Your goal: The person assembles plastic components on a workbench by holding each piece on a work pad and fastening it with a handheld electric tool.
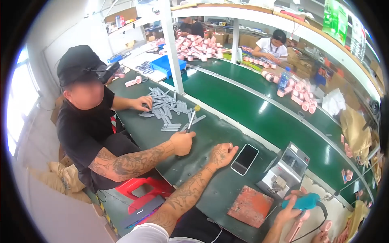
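Observation:
My left hand point(222, 156) rests on the dark green tabletop point(214, 190), its fingers curled; whether anything is inside them is hidden. Just right of it lies a phone point(244, 159) with a dark screen. At the lower right, my right hand point(288, 207) grips a teal electric screwdriver point(306, 201), which hangs from a coiled cord. Below that tool is a pink handheld-fan part point(298, 227). Between my arms sits a worn red-orange block point(250, 206), beside a grey metal machine point(284, 170).
At left, a seated person in black point(87, 109) holds a slim tool with a yellow end point(197, 108) and touches a pile of grey plastic strips point(166, 106). A green conveyor point(243, 103) runs beyond a white post point(171, 48). Pink fans point(198, 46) are heaped behind.

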`<state>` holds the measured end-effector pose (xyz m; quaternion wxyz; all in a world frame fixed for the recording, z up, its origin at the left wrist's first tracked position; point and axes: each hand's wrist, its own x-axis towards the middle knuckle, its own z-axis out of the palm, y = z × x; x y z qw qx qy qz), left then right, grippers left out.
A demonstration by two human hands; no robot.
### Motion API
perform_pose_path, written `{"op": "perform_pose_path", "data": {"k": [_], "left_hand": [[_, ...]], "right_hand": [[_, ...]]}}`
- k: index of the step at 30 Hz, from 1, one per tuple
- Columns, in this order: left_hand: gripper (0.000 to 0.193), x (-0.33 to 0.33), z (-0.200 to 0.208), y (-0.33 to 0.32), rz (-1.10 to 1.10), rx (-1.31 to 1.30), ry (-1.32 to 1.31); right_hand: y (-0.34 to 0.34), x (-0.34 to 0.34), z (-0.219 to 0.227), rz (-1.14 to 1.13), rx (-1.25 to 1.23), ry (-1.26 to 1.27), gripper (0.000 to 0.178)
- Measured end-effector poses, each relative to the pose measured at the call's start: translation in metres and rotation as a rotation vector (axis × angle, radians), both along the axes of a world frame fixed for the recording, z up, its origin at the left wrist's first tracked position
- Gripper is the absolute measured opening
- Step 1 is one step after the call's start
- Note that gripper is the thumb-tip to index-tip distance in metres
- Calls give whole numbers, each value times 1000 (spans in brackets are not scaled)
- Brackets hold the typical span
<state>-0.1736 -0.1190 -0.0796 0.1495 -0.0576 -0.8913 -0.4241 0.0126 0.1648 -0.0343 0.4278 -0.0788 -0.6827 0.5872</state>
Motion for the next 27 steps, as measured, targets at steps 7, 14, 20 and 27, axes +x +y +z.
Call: {"op": "perform_pose_path", "data": {"k": [7,14,20,27], "left_hand": [[40,1,1,-7,13,18,31],[37,-1,-5,-1,87,118,202],[17,41,41,15,-50,200,585],[10,163,106,149,-759,156,263]], "right_hand": [[-1,2,-2,70,-9,123,58],[8,6,-12,176,121,147,48],[-16,41,26,159,-171,-219,49],[-16,142,31,163,-225,-245,60]]}}
